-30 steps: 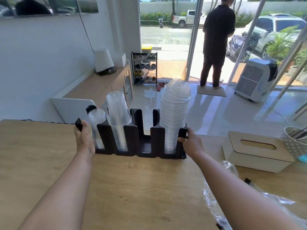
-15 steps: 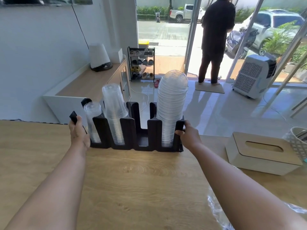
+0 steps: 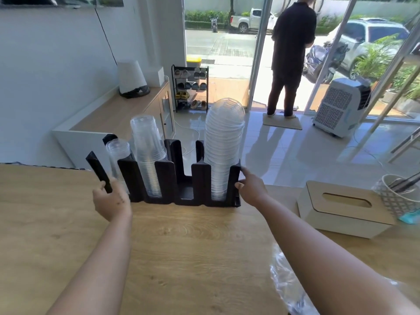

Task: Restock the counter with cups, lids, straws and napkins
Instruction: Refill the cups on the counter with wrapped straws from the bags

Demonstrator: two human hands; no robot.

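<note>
– While the left hand (image 3: 111,201) is curled round the outermost left wall of the black organizer (image 3: 184,196) and the right hand (image 3: 251,189) grips its right end wall, what worries you?
– Where it stands: right at the far edge of the counter (image 3: 181,258), with a drop to the floor (image 3: 295,151) beyond. One shove too far and it goes over.
– And the load?
– The dome lids (image 3: 223,144) in the right slot tower well above the walls holding them. A jerk or a tilt could spill the top half. The tall cups (image 3: 148,153) in the second slot are less exposed, the short cups (image 3: 117,152) least.
– That left wall leans outward.
– Yes, so I judge it a poor handle; it may flex or slip.
– Anything nearer?
– The plastic wrapper (image 3: 286,280) by the right forearm, toward the counter's near right corner, could get dragged; the tissue box (image 3: 345,210) sits well apart, toward the right edge
</note>
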